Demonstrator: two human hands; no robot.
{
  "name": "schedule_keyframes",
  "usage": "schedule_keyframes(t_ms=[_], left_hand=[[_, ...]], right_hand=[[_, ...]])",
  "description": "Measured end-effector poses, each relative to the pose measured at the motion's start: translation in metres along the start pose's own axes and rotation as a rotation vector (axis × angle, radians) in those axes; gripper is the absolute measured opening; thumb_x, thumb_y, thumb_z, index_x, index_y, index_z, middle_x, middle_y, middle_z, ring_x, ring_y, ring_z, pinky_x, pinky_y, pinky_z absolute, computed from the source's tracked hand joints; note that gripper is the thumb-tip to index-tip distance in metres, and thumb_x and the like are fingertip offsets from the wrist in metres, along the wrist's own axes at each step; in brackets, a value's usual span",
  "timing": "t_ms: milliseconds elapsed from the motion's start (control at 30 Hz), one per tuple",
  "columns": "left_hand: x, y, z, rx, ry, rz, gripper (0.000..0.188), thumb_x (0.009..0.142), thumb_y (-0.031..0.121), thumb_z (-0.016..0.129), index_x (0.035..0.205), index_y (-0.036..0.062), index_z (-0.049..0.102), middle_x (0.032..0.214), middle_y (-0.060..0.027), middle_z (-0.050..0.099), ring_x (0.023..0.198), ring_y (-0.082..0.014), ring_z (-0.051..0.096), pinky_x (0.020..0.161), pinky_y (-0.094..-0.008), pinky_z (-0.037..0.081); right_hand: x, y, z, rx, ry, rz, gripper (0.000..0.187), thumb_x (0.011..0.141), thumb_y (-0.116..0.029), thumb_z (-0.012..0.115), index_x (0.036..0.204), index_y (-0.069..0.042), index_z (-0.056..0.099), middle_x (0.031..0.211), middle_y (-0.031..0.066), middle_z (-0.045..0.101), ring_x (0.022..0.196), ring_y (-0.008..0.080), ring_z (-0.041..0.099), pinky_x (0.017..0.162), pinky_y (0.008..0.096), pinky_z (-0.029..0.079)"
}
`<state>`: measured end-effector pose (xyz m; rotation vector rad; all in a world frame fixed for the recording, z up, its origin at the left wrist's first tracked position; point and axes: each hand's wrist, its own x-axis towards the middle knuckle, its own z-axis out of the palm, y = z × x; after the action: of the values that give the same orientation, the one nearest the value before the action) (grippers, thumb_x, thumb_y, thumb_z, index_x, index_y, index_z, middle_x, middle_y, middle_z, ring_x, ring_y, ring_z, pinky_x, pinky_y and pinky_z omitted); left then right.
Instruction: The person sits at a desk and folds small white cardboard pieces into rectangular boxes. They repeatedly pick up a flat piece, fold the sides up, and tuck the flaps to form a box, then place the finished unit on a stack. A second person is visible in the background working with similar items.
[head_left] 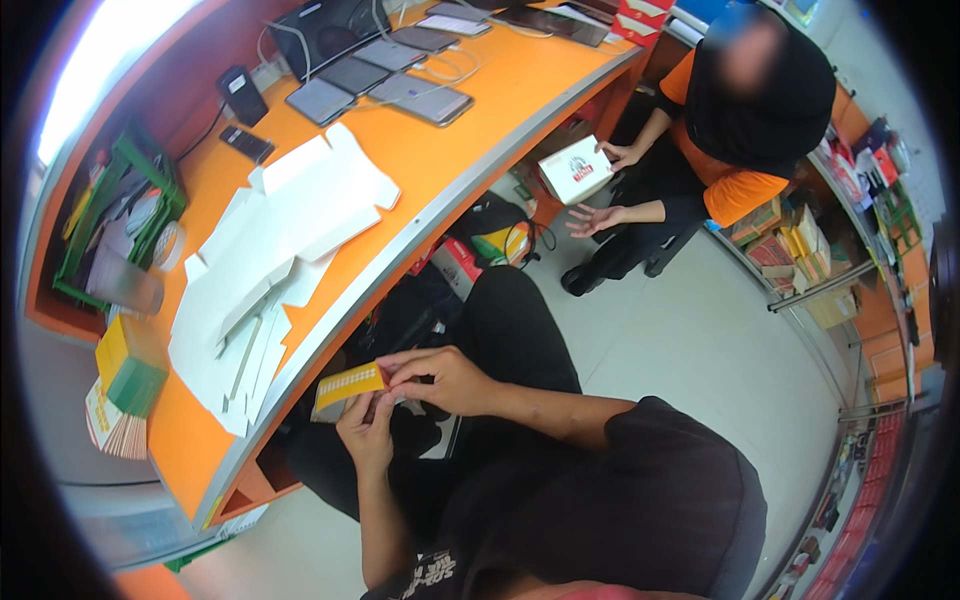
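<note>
Above my lap, beside the front edge of the orange desk, I hold a small yellow and white cardboard box [350, 384] with a row of pale marks on its yellow side. My left hand [367, 428] grips it from below, thumb against its near edge. The fingers of my right hand [440, 382] are closed at the box's right end, where they meet my left fingertips. Whether a flap lies between those fingers is hidden. Flat white cardboard blanks [270, 240] are spread over the desk [430, 165] nearest my hands.
Several phones [420, 95] with cables lie at the desk's far end. A yellow and green box [135, 365] and a green tray [115, 215] stand on the left. To the right, a co-worker in an orange and black top holds a white box [577, 170]; shelves [800, 245] stand behind.
</note>
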<state>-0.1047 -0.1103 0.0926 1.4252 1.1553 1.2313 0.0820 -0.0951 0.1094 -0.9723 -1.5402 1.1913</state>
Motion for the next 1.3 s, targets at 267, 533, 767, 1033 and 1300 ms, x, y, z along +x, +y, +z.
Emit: schedule_keyframes(t_ms=[267,533,767,1033,1300], left_hand=[[0.014,-0.012,0.016,-0.023,0.23,0.063,0.026,0.092,0.004,0.068,0.114,-0.0087,0.066,0.116,-0.0085,0.055,0.091,-0.0111,0.057,0.078,-0.023,0.048],[0.017,-0.009,0.036,-0.088,0.401,-0.088,0.03,0.099,0.019,0.064,0.113,-0.0074,0.068,0.085,-0.0033,0.066,0.073,-0.0061,0.055,0.065,-0.0203,0.043],[0.029,-0.034,0.022,-0.113,0.042,-0.086,0.031,0.095,0.011,0.064,0.123,-0.0013,0.061,0.106,-0.0055,0.064,0.089,-0.0105,0.058,0.078,-0.0262,0.048],[0.015,-0.027,0.04,0.573,-0.242,0.143,0.042,0.073,0.008,0.081,0.11,0.0002,0.064,0.102,-0.0134,0.064,0.088,-0.0282,0.064,0.077,-0.0372,0.052],[0.014,-0.043,0.047,0.583,-0.053,0.373,0.02,0.077,0.003,0.074,0.096,-0.0009,0.071,0.087,-0.0159,0.071,0.078,-0.0303,0.069,0.069,-0.0379,0.054]], right_hand=[[-0.008,0.006,0.011,-0.06,-0.082,-0.166,0.044,0.09,-0.015,0.068,0.13,-0.001,0.056,0.153,0.0155,0.037,0.135,0.0304,0.046,0.106,0.0382,0.04],[-0.014,0.053,0.024,-0.315,0.138,-0.06,0.035,0.08,-0.017,0.078,0.099,-0.004,0.052,0.13,0.0185,0.053,0.124,0.0369,0.054,0.098,0.0414,0.046],[-0.008,0.058,0.014,-0.057,0.275,0.116,0.025,0.085,-0.015,0.076,0.094,-0.003,0.056,0.101,0.0097,0.063,0.1,0.02,0.063,0.087,0.032,0.049],[-0.003,0.09,0.014,0.285,0.301,0.231,0.019,0.095,-0.02,0.067,0.102,-0.005,0.058,0.091,0.0006,0.06,0.082,0.0061,0.057,0.069,0.024,0.048],[-0.001,0.087,-0.001,0.502,0.291,0.329,0.021,0.096,-0.023,0.066,0.104,-0.005,0.058,0.088,-0.0014,0.061,0.077,0.0039,0.056,0.067,0.0221,0.046]])
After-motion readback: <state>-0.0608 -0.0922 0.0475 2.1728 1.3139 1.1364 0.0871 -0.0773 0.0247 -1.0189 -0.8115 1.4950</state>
